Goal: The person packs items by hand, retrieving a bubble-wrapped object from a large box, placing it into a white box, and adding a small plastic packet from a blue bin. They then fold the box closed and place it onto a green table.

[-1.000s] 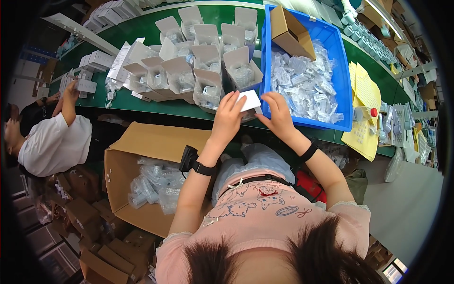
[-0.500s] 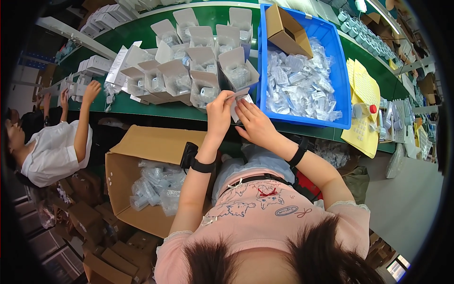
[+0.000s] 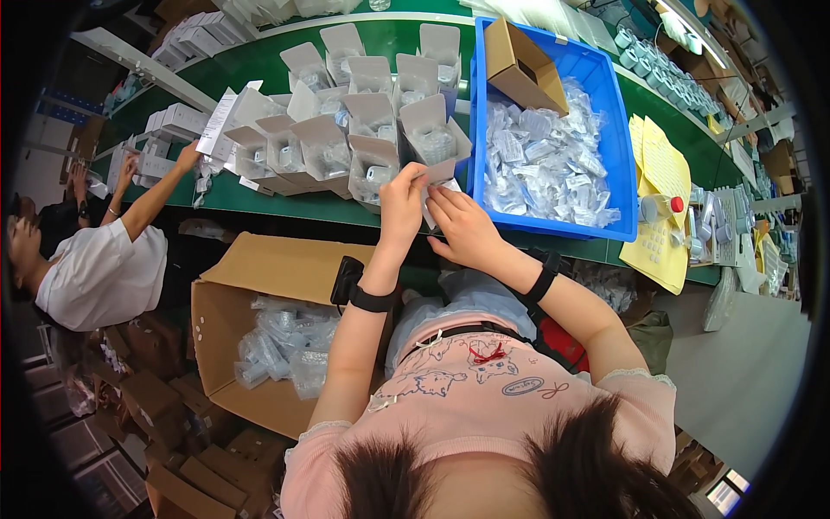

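Looks like a packing workshop. Has a long green bench (image 3: 259, 69) across the top of the frame, crowded at upper centre with open white boxes (image 3: 320, 136) and a blue bin (image 3: 624, 173) full of bagged parts (image 3: 545, 164). Shows goods alike and in number, as in rows of grey parts (image 3: 641, 66) at upper right and stacked boxes (image 3: 199, 41) at upper left. Keeps a carton (image 3: 277, 266) of clear plastic packs (image 3: 278, 337) at left of centre and heaped brown cartons (image 3: 157, 394) at lower left. Includes a co-worker (image 3: 104, 277) at far left, with an arm held out over the bench.
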The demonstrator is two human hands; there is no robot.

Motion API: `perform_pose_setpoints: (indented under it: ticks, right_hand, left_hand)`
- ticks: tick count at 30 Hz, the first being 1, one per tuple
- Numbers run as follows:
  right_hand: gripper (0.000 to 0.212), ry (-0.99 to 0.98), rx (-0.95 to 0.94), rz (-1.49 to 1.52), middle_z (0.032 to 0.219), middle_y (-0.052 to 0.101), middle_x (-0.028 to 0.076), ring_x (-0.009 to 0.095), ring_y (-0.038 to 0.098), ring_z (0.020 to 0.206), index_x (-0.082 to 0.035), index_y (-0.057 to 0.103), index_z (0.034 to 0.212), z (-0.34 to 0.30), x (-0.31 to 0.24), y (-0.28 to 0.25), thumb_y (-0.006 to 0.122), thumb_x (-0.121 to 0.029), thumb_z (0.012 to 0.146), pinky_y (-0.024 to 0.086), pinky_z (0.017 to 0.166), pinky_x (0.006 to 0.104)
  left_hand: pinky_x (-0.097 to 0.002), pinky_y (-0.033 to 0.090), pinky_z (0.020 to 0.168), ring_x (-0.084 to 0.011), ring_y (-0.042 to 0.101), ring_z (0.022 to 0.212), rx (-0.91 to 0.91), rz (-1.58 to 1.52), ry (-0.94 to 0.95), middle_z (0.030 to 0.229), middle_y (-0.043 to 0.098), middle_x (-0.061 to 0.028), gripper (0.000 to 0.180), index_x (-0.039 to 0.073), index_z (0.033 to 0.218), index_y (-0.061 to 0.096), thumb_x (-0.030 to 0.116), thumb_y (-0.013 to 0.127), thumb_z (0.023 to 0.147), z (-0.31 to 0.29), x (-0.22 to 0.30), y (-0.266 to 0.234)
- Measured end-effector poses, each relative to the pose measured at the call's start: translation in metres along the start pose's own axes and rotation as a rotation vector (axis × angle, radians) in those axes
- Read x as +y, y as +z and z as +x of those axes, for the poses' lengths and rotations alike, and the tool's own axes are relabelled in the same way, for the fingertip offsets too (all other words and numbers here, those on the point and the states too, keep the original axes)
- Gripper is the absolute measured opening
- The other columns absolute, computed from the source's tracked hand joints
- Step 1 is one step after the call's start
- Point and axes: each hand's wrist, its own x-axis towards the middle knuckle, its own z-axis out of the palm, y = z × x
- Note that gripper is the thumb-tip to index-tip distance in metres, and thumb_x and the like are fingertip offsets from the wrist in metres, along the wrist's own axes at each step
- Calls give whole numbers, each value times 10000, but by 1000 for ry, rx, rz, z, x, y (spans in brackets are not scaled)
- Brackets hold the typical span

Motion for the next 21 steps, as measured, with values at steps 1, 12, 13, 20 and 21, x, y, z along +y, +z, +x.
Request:
perform_pose_setpoints:
  ticks: [1,12,13,20,21]
  right_hand:
    - [607,0,0,-2,1215,472,196,331,419,1170,46,473,1152,1,1,1,675,-239,656,348,974,392]
    - [320,-115,-12,538,1138,537,184,311,542,1044,-14,592,1025,-16,54,-21,560,6,708,445,870,365]
    - [320,-116,-16,541,1138,537,184,311,542,1044,-14,592,1025,-19,57,-22,560,6,708,445,870,365]
    - [401,75,107,455,1193,529,160,324,503,1112,-20,548,1128,-17,50,-26,525,31,730,405,937,366]
    - [401,73,105,457,1193,529,160,324,503,1112,-20,548,1128,-16,48,-24,525,31,730,405,937,366]
  left_hand:
    - [-280,426,571,-151,536,601,-25,11,-7,679,586,-124,82,-8,886,572,43,537,832,-1,0,0]
    - [-424,368,969,-373,451,1157,-69,256,471,1194,499,-225,232,-51,967,519,-81,516,737,-46,-30,9]
    - [-451,331,1008,-387,407,1198,-96,318,505,1233,463,-238,251,-53,970,506,-88,516,722,-47,-31,10]
    - [-456,308,1019,-405,356,1230,-237,316,463,1275,413,-254,217,-50,935,491,-86,514,722,-52,-33,5]
    - [-455,307,1019,-404,357,1230,-256,328,461,1274,413,-255,209,-49,926,490,-84,516,721,-53,-34,4]
